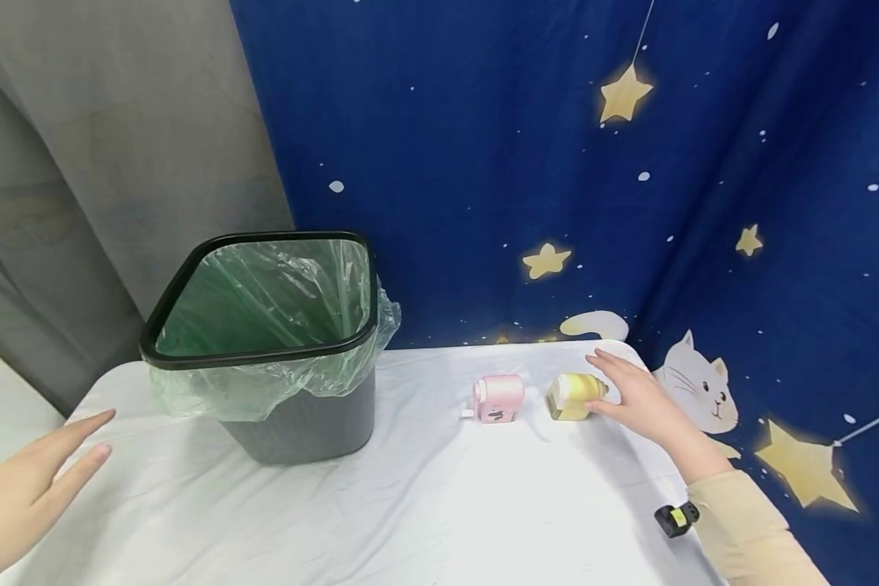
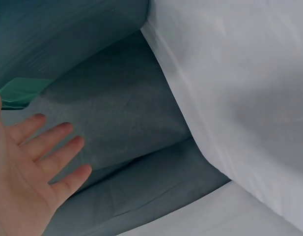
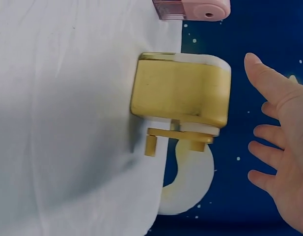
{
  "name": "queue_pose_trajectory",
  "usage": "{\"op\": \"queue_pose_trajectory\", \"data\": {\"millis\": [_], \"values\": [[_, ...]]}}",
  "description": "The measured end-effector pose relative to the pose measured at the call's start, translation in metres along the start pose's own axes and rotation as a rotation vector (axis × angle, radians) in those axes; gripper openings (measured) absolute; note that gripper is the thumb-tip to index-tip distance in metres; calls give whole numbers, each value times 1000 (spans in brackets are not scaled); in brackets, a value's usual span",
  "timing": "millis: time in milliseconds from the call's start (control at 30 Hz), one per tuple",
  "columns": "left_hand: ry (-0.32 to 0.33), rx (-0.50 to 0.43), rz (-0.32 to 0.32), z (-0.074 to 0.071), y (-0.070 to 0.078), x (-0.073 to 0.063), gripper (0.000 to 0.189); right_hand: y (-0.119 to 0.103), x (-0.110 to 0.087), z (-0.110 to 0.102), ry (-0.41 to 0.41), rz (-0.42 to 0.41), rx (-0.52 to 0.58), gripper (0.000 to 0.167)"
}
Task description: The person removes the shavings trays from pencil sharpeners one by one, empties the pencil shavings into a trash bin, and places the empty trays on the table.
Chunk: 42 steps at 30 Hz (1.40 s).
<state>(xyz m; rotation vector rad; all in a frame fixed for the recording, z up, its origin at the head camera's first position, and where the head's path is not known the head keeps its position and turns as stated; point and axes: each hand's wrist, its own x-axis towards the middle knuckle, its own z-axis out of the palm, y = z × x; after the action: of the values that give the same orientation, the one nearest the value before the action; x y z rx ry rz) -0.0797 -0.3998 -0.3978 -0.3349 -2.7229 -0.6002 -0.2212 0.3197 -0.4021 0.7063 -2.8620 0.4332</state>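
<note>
A yellow pencil sharpener stands on the white cloth toward the table's back right. My right hand is just right of it, thumb and fingers spread, the thumb overlapping its edge in the head view. From the right wrist, the yellow sharpener shows apart from the hand, with its clip end toward the lower side. A pink pencil sharpener is a short way to the left. At the left edge, my left hand hangs with fingers extended, holding nothing; the left wrist view shows its palm.
A grey trash bin with a black rim and a green plastic liner stands at the table's back left. A small black object with a yellow patch lies by the right sleeve. Behind hangs a blue starry curtain.
</note>
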Motion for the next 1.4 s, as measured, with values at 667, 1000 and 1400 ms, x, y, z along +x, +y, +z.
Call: {"op": "queue_pose_trajectory", "data": {"millis": [667,1000,1400], "values": [[62,24,-34,17,40,-16,30,10,-1,33,62,46,96,67],[111,43,12,23,54,-17,25,11,3,43,17,67,110,68],[109,29,62,37,70,-10,28,12,5,45,49,83,121,55]]}}
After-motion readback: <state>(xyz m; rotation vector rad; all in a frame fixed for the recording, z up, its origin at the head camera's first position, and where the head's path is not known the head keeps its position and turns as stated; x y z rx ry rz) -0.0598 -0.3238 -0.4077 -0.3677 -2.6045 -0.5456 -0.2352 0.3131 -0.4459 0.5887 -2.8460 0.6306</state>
